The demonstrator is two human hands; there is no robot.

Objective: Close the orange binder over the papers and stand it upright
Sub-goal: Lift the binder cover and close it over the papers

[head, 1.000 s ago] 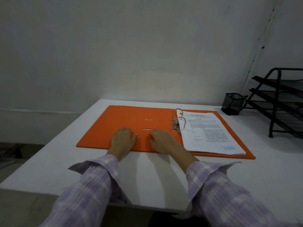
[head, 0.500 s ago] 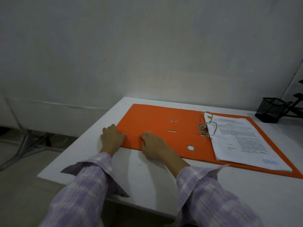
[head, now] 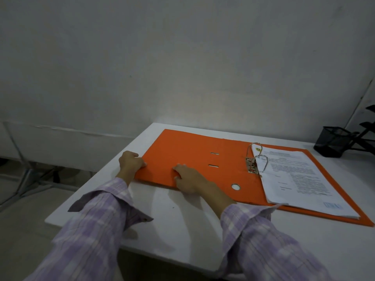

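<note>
The orange binder (head: pixel 182 151) lies open and flat on the white table (head: pixel 178 220). A stack of printed papers (head: pixel 300 179) sits on its right half, threaded on the metal rings (head: pixel 253 163) at the spine. My left hand (head: pixel 129 162) is at the left edge of the open cover, thumb on top and fingers curled around the edge. My right hand (head: pixel 188 178) rests flat on the same cover near its front edge, fingers spread. The cover still lies flat on the table.
A black mesh pen cup (head: pixel 332 141) stands at the back right of the table, with part of a black tray rack (head: pixel 367 134) beside it. A grey wall runs close behind the table. The table's left edge is just beside my left hand.
My left hand has slid left across the cover to its outer edge and curled around it. My right hand has also shifted left along the front edge. The view has swung left.
</note>
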